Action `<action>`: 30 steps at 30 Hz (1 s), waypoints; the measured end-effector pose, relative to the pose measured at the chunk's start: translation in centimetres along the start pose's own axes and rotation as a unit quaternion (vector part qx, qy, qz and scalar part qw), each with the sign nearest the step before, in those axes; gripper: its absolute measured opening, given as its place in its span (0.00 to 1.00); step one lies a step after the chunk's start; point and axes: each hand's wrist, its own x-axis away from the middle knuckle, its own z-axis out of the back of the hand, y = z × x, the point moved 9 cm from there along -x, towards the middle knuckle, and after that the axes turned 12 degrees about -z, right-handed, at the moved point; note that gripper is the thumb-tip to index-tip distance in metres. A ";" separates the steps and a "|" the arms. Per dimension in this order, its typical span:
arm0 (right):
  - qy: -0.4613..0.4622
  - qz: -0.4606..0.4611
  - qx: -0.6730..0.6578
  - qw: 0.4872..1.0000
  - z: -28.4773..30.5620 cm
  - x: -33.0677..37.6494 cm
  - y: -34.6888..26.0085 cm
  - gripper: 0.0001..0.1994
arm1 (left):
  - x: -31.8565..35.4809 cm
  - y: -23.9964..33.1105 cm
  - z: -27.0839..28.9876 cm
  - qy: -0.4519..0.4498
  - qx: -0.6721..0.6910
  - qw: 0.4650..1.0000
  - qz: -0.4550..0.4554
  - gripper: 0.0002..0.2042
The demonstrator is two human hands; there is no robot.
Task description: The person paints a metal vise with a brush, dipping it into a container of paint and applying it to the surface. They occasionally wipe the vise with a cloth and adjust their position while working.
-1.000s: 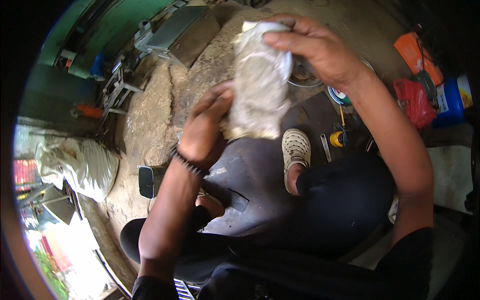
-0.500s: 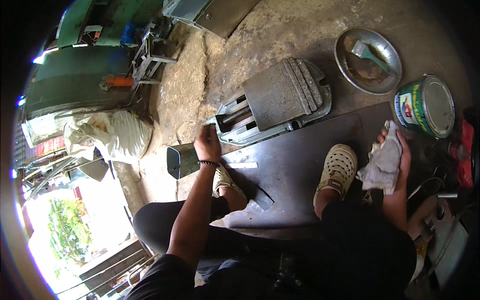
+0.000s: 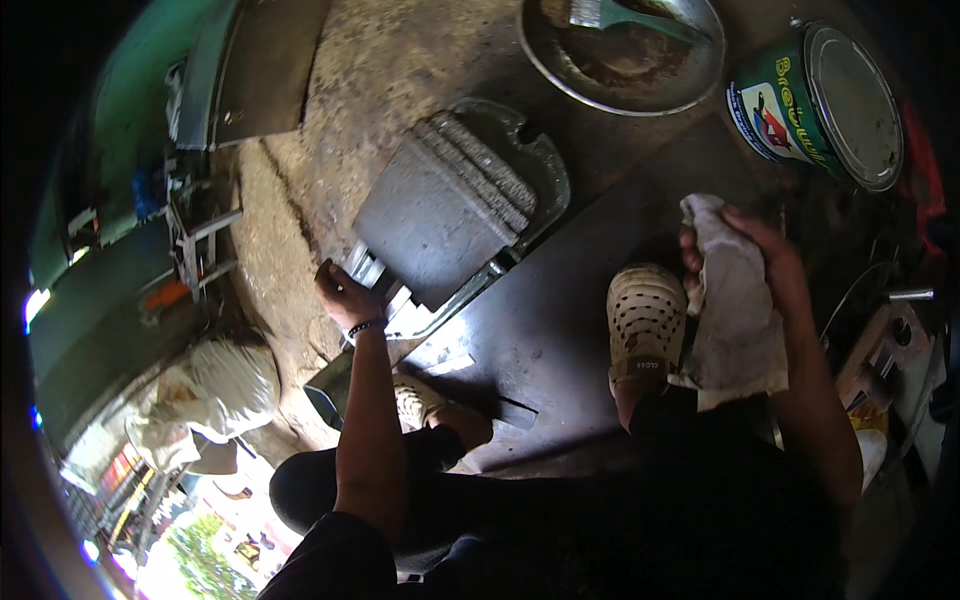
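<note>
A grey metal machine vise (image 3: 430,215) lies on the floor ahead of me, its ridged block toward the far right. My left hand (image 3: 347,297), with a dark beaded bracelet at the wrist, is closed at the vise's near left end; its fingertips are partly hidden there. Over on the right, my right hand (image 3: 775,245) grips a crumpled, off-white rag (image 3: 738,320) that hangs down beside my shoe. The rag is apart from the vise.
A dark metal sheet (image 3: 560,330) lies under my cream clogs (image 3: 647,315). Beyond it sit a round metal pan (image 3: 665,103) holding a green-handled brush (image 3: 640,18), and a green lidded can (image 3: 800,100). A square tube (image 3: 328,385) lies left; white sacks (image 3: 225,385) stand farther left.
The view has turned and come closer to the floor things. My left hand stays at the vise's end. The rag in my right hand now hangs longer and more spread out.
</note>
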 end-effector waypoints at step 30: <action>0.075 -0.319 0.061 0.943 0.2 -7.9 0.3 0.28 | -0.4 -0.8 -3.3 -0.081 -0.140 0.985 0.067 0.16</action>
